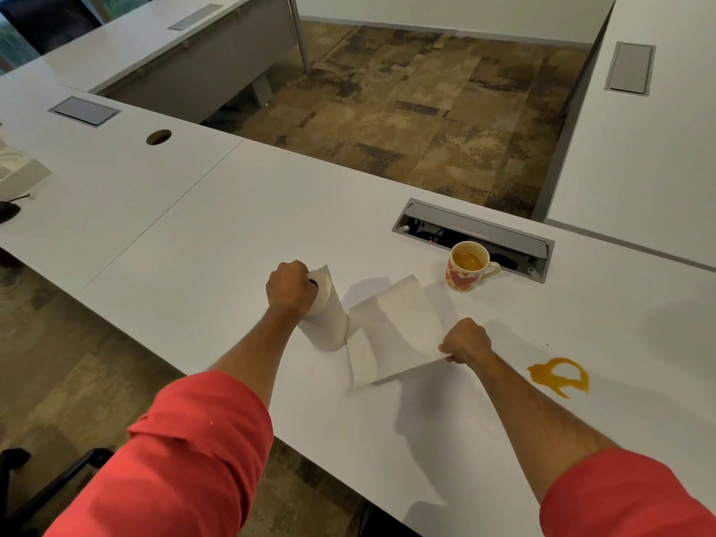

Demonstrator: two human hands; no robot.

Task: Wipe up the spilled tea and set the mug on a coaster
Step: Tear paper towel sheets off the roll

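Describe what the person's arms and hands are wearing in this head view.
Both arms wear coral-red sleeves pushed up to about the elbow, with soft creases in the fabric; the forearms below are bare. The left hand and right hand are bare too: no gloves, and no watch, rings or bracelets show from this angle.

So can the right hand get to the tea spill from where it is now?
Probably yes. The right hand pinches the pulled-out paper towel sheet, and the tea spill lies on bare table just to its right, nothing between. The sheet is not yet torn from the roll that the left hand grips.
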